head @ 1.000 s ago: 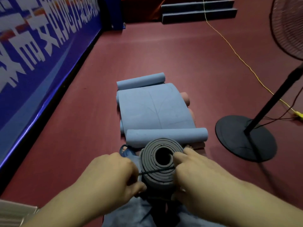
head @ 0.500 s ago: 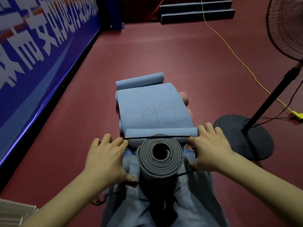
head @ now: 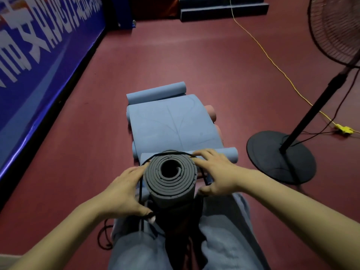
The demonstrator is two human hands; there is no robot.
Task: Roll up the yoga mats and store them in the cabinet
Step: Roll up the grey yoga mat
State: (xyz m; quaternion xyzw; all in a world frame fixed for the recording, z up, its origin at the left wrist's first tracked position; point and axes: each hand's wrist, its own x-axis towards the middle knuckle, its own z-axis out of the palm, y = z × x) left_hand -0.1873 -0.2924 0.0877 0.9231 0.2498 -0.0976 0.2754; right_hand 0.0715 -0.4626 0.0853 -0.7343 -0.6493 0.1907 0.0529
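A rolled dark grey yoga mat point(head: 171, 182) stands on end between my knees, its spiral end facing up. A black cord point(head: 169, 152) loops over the far side of its top and runs down both sides. My left hand point(head: 126, 191) lies against the roll's left side and pinches the cord near its thumb. My right hand point(head: 216, 172) lies on the right side, with the cord passing under its fingers. Beyond the roll a blue mat point(head: 173, 123) lies partly unrolled on the floor, curled at both ends, with pink rolls point(head: 211, 113) under it.
A standing fan's black round base point(head: 272, 152) and pole sit on the red floor to the right, with a yellow cable point(head: 272, 63) running past. A blue banner wall point(head: 39, 55) lines the left side. Grey steps point(head: 224, 8) lie at the far end.
The cord loop, stretched wide between my hands beyond the roll half a second ago, now sits over the roll's top. Both hands have closed in against the roll's sides.
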